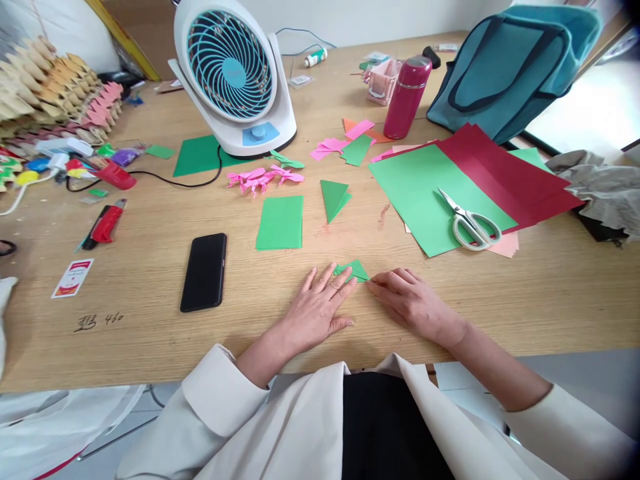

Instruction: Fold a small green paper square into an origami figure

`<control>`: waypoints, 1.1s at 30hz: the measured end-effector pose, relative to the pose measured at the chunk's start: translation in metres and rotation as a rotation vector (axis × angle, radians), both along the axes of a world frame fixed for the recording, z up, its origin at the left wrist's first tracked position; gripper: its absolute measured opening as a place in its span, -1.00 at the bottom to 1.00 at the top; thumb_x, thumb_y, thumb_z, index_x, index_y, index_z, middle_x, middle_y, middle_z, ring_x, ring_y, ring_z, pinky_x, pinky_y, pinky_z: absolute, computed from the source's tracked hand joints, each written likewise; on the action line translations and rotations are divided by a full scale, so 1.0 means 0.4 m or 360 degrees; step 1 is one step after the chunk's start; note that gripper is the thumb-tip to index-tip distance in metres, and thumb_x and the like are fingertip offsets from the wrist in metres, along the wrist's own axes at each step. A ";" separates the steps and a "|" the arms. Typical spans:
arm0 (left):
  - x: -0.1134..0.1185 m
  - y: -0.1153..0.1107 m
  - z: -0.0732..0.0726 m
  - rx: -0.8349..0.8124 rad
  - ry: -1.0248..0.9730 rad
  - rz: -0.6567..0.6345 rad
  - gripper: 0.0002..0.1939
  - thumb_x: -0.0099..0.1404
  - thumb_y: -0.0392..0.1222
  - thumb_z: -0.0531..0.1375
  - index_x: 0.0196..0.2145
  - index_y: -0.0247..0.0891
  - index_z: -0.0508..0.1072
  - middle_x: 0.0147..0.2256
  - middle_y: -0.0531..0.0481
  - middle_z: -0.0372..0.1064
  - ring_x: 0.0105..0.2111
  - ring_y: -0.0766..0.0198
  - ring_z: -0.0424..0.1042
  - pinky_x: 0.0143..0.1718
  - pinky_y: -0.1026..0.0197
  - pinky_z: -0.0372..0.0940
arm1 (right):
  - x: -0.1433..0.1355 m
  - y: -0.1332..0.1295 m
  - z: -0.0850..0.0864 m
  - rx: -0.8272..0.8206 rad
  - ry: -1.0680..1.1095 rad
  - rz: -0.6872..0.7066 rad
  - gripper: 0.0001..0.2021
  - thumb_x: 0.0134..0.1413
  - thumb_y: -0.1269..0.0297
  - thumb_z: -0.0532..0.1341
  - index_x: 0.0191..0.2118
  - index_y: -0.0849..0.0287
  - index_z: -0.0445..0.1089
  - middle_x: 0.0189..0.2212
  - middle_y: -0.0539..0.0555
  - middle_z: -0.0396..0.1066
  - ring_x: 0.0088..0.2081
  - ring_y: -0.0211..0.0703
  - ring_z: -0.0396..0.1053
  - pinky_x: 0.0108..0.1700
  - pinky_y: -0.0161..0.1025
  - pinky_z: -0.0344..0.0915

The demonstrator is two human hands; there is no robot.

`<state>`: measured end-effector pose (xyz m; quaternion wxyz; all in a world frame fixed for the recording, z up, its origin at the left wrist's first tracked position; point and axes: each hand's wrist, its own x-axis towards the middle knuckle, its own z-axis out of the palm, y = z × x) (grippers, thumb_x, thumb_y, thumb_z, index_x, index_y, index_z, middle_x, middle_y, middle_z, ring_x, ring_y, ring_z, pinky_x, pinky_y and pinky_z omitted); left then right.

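And here, beneath the fingers [326,277], runs a wide wood-grained table [155,253]; beyond them rises a pale wall [380,20], while nearer than them, past the edge, grey floor [590,377] shows!

The single view looks from the person's head, forward and down across the table [150,217], rather near above the left hand [320,308] and the right hand [417,303], and reaches until the wall [380,20]. The upper right corner seems too dark to judge.
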<state>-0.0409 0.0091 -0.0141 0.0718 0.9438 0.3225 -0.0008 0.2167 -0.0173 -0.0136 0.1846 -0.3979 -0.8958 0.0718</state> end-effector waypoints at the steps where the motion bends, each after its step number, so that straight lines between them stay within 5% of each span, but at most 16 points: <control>1: -0.001 0.001 -0.001 -0.0009 -0.0010 -0.0003 -0.23 0.40 0.22 0.04 0.40 -0.21 -0.03 0.42 -0.15 -0.14 0.42 -0.11 -0.21 0.35 -0.27 -0.14 | 0.003 -0.001 -0.002 -0.0018 0.0032 -0.0003 -0.72 0.31 0.44 0.06 0.05 0.21 0.41 -0.06 0.25 0.43 -0.13 0.02 0.35 -0.11 0.00 0.37; 11: -0.015 0.063 0.015 -0.0078 -0.0158 -0.0218 -0.41 0.45 0.12 0.03 0.31 -0.20 0.20 0.38 -0.13 0.01 0.43 -0.10 -0.25 0.33 -0.33 -0.12 | -0.004 0.010 0.006 -0.0159 0.0289 -0.0143 -0.71 0.34 0.40 0.06 0.08 0.16 0.38 -0.10 0.22 0.40 -0.09 -0.02 0.37 -0.04 0.00 0.39; 19: -0.014 0.036 0.020 0.0088 -0.0183 -0.0081 -0.46 0.39 0.07 0.14 0.24 -0.21 0.31 0.11 -0.22 0.34 0.13 -0.05 0.24 0.13 -0.13 0.16 | -0.038 0.035 -0.001 -0.0141 0.0213 -0.0132 -0.61 0.31 0.42 0.06 0.21 0.14 0.31 0.09 0.26 0.37 0.04 0.07 0.34 0.06 0.13 0.36; 33: -0.005 0.019 0.010 0.0118 -0.0118 0.0082 -0.37 0.47 0.13 -0.02 0.33 -0.30 0.16 0.34 -0.19 0.09 0.35 -0.12 0.02 0.28 -0.25 -0.03 | -0.055 0.003 0.010 -0.0347 0.0522 -0.0103 -0.74 0.33 0.41 0.07 0.05 0.12 0.38 -0.08 0.19 0.42 -0.07 -0.03 0.39 -0.02 -0.01 0.40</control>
